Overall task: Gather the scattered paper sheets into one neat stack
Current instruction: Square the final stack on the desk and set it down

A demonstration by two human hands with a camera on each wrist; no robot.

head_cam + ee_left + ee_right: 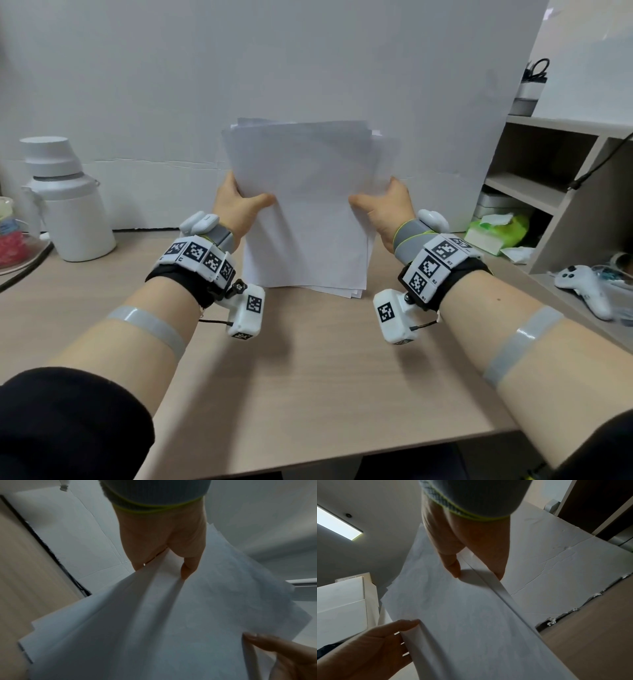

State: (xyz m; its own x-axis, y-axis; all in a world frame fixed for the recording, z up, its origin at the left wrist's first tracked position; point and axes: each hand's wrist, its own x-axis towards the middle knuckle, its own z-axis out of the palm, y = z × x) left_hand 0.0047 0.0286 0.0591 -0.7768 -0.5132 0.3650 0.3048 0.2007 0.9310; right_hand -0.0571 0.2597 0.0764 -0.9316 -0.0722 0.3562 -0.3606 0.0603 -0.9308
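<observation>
Both hands are on one sheaf of plain white paper sheets (301,205), thin, smooth and rectangular, standing on edge on the pale wood-grain desk (308,377). From the head camera I see the bottom edges resting on the desktop, with a few lower corners stepping out unevenly at the right, and the top corners fanned a little too. The sheets flex into soft ridges where they are gripped.

My left hand (239,205) pinches the left edge of the stack: thumb pressed flat on the near face, the other fingers wrapped behind. My right hand (383,209) mirrors it on the right edge, thumb on the front, fingers hidden behind the paper. In the left wrist camera the thumb (188,566) lies along the sheet and the paper creases under it; the right wrist camera shows the same, with the stack's thin layered edge running past the palm.

Both forearms reach forward over the desk, wrists raised, palms turned inward towards each other, each wrist wearing a strap with black-and-white marker tiles.

A white, matte jug with a stepped lid (65,202) stands at the left by the white board behind the desk. At the right are wooden shelves (548,178), a green packet of tissues (496,233) and a white game controller (582,287).
</observation>
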